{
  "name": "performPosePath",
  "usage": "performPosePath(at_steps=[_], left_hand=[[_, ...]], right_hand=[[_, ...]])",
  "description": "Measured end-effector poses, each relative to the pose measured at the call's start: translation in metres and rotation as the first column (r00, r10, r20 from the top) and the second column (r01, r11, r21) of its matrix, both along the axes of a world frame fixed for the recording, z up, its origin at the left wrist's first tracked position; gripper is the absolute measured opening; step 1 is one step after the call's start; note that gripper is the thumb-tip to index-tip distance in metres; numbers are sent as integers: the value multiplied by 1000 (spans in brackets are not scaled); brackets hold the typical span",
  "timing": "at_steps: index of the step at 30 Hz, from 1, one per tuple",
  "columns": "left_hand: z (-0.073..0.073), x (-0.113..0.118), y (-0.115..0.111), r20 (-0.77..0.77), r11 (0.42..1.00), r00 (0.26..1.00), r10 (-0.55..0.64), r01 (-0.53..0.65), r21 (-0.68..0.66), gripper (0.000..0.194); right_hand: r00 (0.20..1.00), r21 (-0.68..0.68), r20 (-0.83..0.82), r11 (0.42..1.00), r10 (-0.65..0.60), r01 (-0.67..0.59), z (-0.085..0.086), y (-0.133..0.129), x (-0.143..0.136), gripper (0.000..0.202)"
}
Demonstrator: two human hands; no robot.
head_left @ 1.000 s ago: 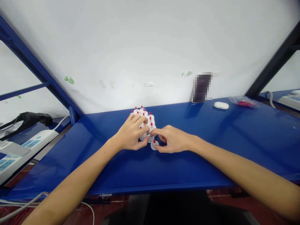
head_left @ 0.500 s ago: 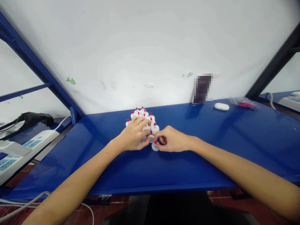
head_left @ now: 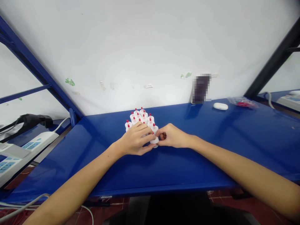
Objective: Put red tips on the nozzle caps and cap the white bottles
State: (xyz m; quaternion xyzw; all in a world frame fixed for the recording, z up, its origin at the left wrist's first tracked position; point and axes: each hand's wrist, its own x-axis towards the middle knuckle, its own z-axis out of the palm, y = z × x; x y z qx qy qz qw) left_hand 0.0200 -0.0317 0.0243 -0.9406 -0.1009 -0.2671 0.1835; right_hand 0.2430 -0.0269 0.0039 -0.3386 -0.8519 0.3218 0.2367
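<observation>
Several small white bottles [head_left: 143, 119] with red-tipped nozzle caps stand upright in a tight cluster on the blue table. At the cluster's near right corner, a white nozzle cap [head_left: 154, 141] sits on top of one bottle [head_left: 155, 146], whose body is mostly hidden. My left hand [head_left: 138, 139] reaches over the front bottles, with thumb and fingers closed round this bottle from the left. From the right, my right hand [head_left: 170, 136] pinches the cap between thumb and forefinger. The bottles under my left hand are partly covered.
A phone [head_left: 201, 89] leans against the wall at the back right. Beside it lie a white earbud case [head_left: 220, 106] and a clear plastic bag [head_left: 243, 102] with red pieces. Power strips [head_left: 29, 147] and cables lie left of the blue table [head_left: 187, 168].
My right hand has moved the nozzle cap slightly up and left, from beside the bottle onto its top. My left hand's fingers have closed in toward the same bottle.
</observation>
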Motion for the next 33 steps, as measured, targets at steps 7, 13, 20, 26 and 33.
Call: performPosePath(at_steps=[7,13,20,26,33], left_hand=[[0,4,-4,-70,998,996,-54,55,5,7],[-2,7,-6,-115,985,992,-59,76,153,5],[-14,9,-1,-79,980,995,-57,71,186,4],[-18,11,-4,-69,989,995,-74,82,127,12],[-12,3,4,317,996,947,-50,25,83,12]], right_hand=[[989,-35,67,991,131,-129,13,-1,10,33],[979,-79,113,983,171,-163,20,0,15,35],[981,-141,40,973,189,-182,24,-4,12,23],[981,-189,36,965,192,-181,23,-5,12,23],[979,14,151,990,135,-138,27,-11,8,13]])
